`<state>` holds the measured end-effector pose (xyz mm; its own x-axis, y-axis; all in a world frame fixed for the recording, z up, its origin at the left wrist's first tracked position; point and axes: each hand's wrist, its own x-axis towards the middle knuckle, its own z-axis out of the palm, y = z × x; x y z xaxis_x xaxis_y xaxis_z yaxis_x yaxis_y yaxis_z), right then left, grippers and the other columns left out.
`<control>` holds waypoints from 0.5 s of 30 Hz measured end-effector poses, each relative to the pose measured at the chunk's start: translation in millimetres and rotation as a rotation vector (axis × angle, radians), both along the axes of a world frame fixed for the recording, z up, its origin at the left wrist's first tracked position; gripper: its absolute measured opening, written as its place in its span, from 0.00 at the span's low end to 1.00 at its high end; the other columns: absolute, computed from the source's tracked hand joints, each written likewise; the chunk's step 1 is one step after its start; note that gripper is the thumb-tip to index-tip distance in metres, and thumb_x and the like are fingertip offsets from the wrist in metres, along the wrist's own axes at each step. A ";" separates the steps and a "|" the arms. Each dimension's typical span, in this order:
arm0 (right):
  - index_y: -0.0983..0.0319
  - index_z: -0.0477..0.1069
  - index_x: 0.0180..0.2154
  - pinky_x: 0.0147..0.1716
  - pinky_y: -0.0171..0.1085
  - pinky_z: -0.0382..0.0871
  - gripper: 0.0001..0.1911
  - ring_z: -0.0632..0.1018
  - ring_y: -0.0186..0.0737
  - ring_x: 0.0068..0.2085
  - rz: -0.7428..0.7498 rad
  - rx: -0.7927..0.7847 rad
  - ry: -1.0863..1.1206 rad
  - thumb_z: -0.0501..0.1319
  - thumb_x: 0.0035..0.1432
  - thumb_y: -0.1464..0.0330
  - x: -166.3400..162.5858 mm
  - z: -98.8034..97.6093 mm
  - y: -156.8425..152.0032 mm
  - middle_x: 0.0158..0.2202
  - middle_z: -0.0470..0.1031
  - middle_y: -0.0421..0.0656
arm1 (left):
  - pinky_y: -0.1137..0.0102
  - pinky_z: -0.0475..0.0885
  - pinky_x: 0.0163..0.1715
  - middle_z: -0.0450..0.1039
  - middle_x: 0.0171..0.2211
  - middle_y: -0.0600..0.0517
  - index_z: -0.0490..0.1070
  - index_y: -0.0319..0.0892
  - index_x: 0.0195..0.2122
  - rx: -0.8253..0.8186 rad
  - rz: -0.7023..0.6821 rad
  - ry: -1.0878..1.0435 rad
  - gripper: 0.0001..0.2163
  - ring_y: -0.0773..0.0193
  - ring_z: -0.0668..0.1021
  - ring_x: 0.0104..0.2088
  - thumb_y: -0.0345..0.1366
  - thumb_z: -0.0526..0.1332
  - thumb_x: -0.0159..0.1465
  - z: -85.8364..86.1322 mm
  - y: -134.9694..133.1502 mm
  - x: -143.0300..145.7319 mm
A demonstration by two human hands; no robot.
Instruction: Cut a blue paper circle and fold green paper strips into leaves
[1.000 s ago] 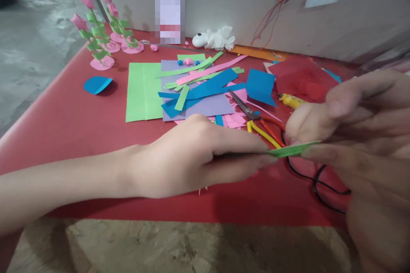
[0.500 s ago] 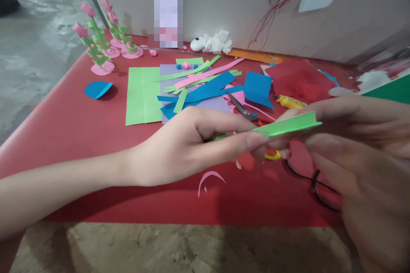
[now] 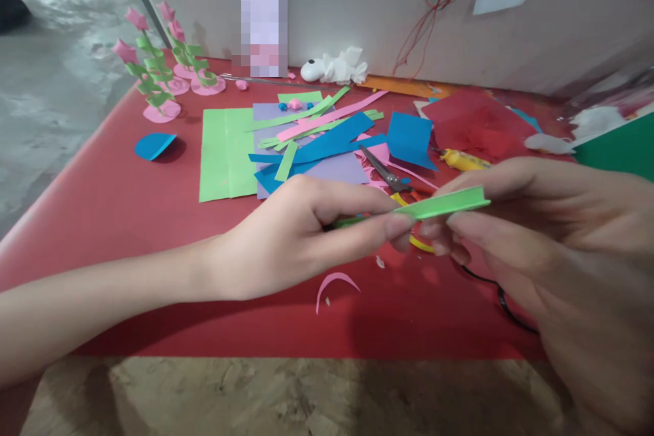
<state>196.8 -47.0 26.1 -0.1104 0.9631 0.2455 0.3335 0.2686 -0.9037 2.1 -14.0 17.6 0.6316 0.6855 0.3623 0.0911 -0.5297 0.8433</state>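
A narrow strip of light green paper [image 3: 449, 203], creased lengthwise, is held up above the table's front half. My left hand [image 3: 327, 225] pinches it between thumb and forefinger near its middle. At the right end, my right hand [image 3: 541, 231] has its thumb against the strip's lower edge and its fingers behind it. Below and behind the strip lie scissors [image 3: 383, 169] with red and yellow handles, partly hidden by the hands. A curved pink paper scrap [image 3: 338, 279] rests in front of my left hand.
Pink paper flowers [image 3: 158, 75] stand at the back left. Nearby are a blue paper piece [image 3: 153, 146], a green sheet [image 3: 219, 157], a purple sheet [image 3: 332, 170] and several coloured strips. A yellow glue gun [image 3: 464, 159] lies at the right, its black cord running forward. A wall closes the back.
My right hand has shifted left along the green paper strip, and its thumb now sits closer to the strip's edge. The strip has moved slightly left; my left hand keeps its pinch.
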 end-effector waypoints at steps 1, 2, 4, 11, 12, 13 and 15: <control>0.53 0.75 0.27 0.16 0.23 0.69 0.07 0.75 0.27 0.20 -0.004 0.000 0.000 0.65 0.50 0.72 -0.1 0.1 0.2 0.21 0.74 0.32 | 0.82 0.56 0.14 0.61 0.16 0.60 0.75 0.38 0.28 0.001 0.003 0.012 0.09 0.78 0.59 0.17 0.30 0.58 0.64 0.2 -0.2 -0.4; 0.53 0.75 0.27 0.16 0.23 0.69 0.07 0.75 0.28 0.20 -0.009 0.004 -0.001 0.65 0.50 0.72 -0.2 0.3 0.5 0.21 0.74 0.33 | 0.82 0.56 0.14 0.61 0.16 0.60 0.75 0.38 0.28 0.003 0.004 0.021 0.10 0.78 0.59 0.17 0.31 0.57 0.64 0.3 -0.4 -0.7; 0.54 0.74 0.26 0.15 0.23 0.68 0.07 0.74 0.28 0.20 -0.014 0.010 -0.009 0.65 0.51 0.73 -0.3 0.8 1.0 0.20 0.74 0.33 | 0.81 0.55 0.13 0.59 0.16 0.60 0.74 0.38 0.27 0.013 -0.004 0.034 0.10 0.78 0.58 0.17 0.32 0.57 0.65 0.2 -0.8 -1.4; 0.54 0.73 0.24 0.14 0.24 0.67 0.06 0.73 0.29 0.18 -0.032 -0.037 -0.024 0.65 0.52 0.69 0.3 1.5 0.9 0.19 0.74 0.33 | 0.83 0.55 0.14 0.57 0.16 0.61 0.72 0.37 0.27 0.046 0.004 0.043 0.10 0.79 0.58 0.17 0.30 0.56 0.65 -1.0 0.1 -0.2; 0.54 0.73 0.24 0.13 0.24 0.67 0.06 0.73 0.29 0.17 -0.033 -0.041 -0.014 0.65 0.52 0.70 0.3 1.6 1.0 0.19 0.74 0.33 | 0.84 0.56 0.15 0.57 0.17 0.61 0.72 0.37 0.27 0.051 0.005 0.042 0.10 0.79 0.59 0.18 0.30 0.56 0.65 -0.8 0.4 0.1; 0.54 0.73 0.24 0.13 0.24 0.66 0.07 0.72 0.29 0.17 -0.027 -0.049 0.003 0.65 0.52 0.70 0.4 1.7 1.3 0.19 0.73 0.33 | 0.85 0.57 0.15 0.58 0.17 0.61 0.71 0.37 0.27 0.052 0.003 0.043 0.11 0.79 0.60 0.18 0.30 0.56 0.66 -0.6 0.8 0.1; 0.54 0.73 0.23 0.12 0.24 0.65 0.08 0.72 0.28 0.16 -0.010 -0.065 0.038 0.64 0.52 0.71 0.4 1.7 2.5 0.18 0.73 0.33 | 0.85 0.58 0.16 0.59 0.17 0.61 0.70 0.37 0.26 0.046 -0.005 0.046 0.11 0.80 0.61 0.18 0.30 0.56 0.66 0.1 1.5 -0.2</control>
<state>197.2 -44.5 27.7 -0.0928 0.9782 0.1858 0.3014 0.2055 -0.9311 1.9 -12.5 17.7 0.6518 0.6657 0.3634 0.1269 -0.5681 0.8131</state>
